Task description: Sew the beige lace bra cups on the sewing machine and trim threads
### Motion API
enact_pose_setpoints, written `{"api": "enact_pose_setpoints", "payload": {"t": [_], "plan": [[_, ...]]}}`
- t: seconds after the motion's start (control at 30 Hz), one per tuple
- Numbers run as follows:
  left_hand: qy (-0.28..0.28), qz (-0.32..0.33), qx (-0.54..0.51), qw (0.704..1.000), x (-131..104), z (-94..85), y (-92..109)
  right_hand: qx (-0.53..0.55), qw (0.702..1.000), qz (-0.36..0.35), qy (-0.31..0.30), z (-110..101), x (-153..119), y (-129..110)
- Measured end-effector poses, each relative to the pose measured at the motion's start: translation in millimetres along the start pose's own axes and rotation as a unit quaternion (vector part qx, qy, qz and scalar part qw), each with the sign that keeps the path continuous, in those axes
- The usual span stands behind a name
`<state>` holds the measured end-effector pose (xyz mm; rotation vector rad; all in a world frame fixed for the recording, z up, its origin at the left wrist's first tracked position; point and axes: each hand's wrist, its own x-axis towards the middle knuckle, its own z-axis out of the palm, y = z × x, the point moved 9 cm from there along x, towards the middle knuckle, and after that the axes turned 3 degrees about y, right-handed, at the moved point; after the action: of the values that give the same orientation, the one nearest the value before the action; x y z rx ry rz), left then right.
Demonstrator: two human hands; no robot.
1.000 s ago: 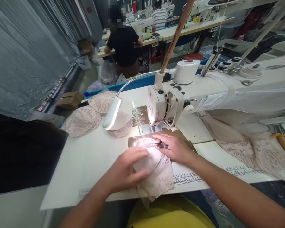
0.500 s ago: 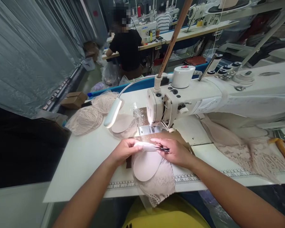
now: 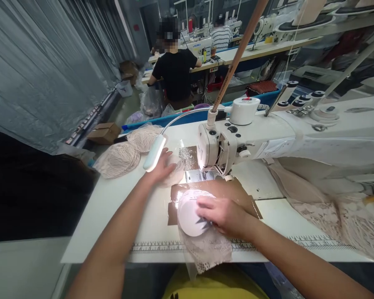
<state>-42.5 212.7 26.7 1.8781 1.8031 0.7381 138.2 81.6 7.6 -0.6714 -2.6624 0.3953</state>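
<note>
My left hand (image 3: 162, 168) reaches past the lamp head (image 3: 155, 153), its fingers apart over a sheer beige piece (image 3: 175, 176) left of the sewing machine (image 3: 216, 143). Below the needle area, my right hand (image 3: 220, 211) is closed at the right edge of a pale round cup (image 3: 190, 218) with lace fabric (image 3: 210, 253) hanging towards the table's front edge. A dark pointed tool shows faintly under its fingers, blurred by motion. Whether those fingers also pinch the fabric cannot be made out.
Lace cups (image 3: 120, 160) lie at the table's left. More lace fabric (image 3: 327, 207) is on the right under the machine arm. A ruler strip (image 3: 156, 248) runs along the front edge. Behind, a person in black (image 3: 177, 74) sits at another machine.
My left hand has let go of the cup's upper edge and moved up and left to the sheer piece. My right hand has moved slightly down, and the cup now lies flatter.
</note>
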Motion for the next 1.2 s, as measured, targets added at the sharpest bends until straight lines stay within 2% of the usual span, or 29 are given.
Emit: {"api": "enact_pose_setpoints", "payload": {"t": [0.07, 0.13, 0.23, 0.3, 0.37, 0.43, 0.5, 0.6, 0.67, 0.77, 0.87, 0.97, 1.13, 1.2], "plan": [[-0.022, -0.026, -0.004, 0.999, 9.5, 6.1, -8.3, 0.000, 0.998, 0.004, -0.067, 7.8, -1.8, -2.2], [-0.059, -0.054, -0.021, 0.997, 8.0, 13.1, -17.0, 0.000, 0.992, 0.063, -0.106, 6.2, -9.4, 9.8], [-0.139, -0.073, -0.082, 0.984, -11.3, 26.1, -23.6, 0.006, 0.978, 0.155, -0.140, -6.1, -29.7, 31.6], [-0.180, -0.070, -0.137, 0.972, -28.9, 32.5, -21.2, 0.041, 0.969, 0.183, -0.161, -13.4, -41.7, 37.0], [-0.198, -0.062, -0.188, 0.960, -44.2, 35.5, -15.0, 0.114, 0.960, 0.192, -0.168, -18.9, -45.5, 34.6], [-0.206, -0.052, -0.229, 0.950, -55.8, 38.1, -7.0, 0.198, 0.947, 0.207, -0.143, -24.1, -39.2, 31.7], [-0.214, -0.044, -0.256, 0.942, -63.9, 42.8, 1.3, 0.248, 0.934, 0.241, -0.085, -28.8, -25.8, 35.3], [-0.232, -0.034, -0.288, 0.929, -71.7, 53.1, 14.2, 0.263, 0.921, 0.287, 0.012, -29.7, -2.1, 45.4], [-0.239, -0.018, -0.316, 0.918, -75.1, 58.1, 23.8, 0.271, 0.918, 0.287, 0.042, -23.0, 13.4, 46.8], [-0.240, 0.010, -0.348, 0.906, -78.8, 59.6, 33.1, 0.271, 0.922, 0.270, 0.065, -13.2, 28.7, 44.6], [-0.249, 0.000, -0.335, 0.909, -81.5, 61.4, 28.1, 0.272, 0.923, 0.257, 0.088, -9.8, 31.0, 42.5], [-0.261, -0.005, -0.317, 0.912, -82.3, 64.0, 22.6, 0.281, 0.924, 0.250, 0.071, -4.8, 28.0, 40.2], [-0.217, 0.016, -0.276, 0.936, -77.6, 54.1, 27.0, 0.298, 0.920, 0.245, 0.066, -2.9, 24.4, 38.3], [-0.220, 0.020, -0.259, 0.940, -78.8, 50.6, 30.8, 0.302, 0.920, 0.242, 0.062, -2.1, 23.5, 37.4]]}}
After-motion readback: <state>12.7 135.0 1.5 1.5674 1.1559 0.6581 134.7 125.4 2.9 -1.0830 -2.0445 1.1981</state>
